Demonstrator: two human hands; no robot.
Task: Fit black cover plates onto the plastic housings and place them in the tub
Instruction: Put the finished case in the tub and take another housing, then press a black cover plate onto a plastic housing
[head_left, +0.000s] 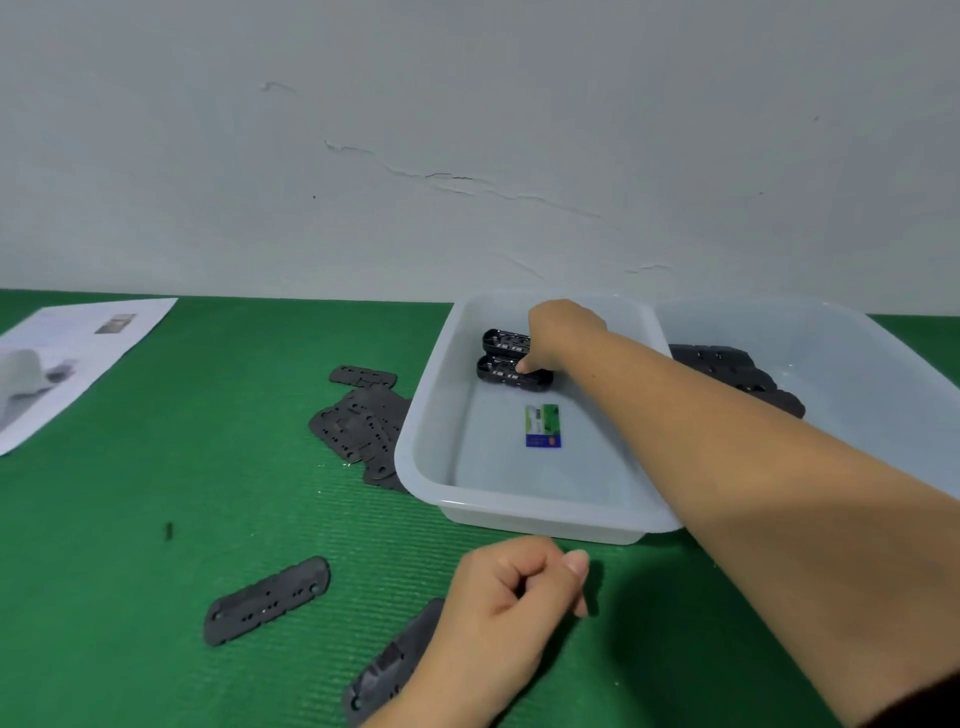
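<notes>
My right hand reaches into the near translucent tub and grips a black housing at its far end. A second housing lies just behind it, touching it. My left hand hovers curled at the front of the green mat and holds nothing. Under its wrist lies a black cover plate, and another single plate lies to the left. A pile of several cover plates sits beside the tub's left wall.
A second translucent tub at the right holds several black housings, partly hidden by my forearm. A green and blue card lies on the near tub's floor. A printed sheet lies at the far left by the wall.
</notes>
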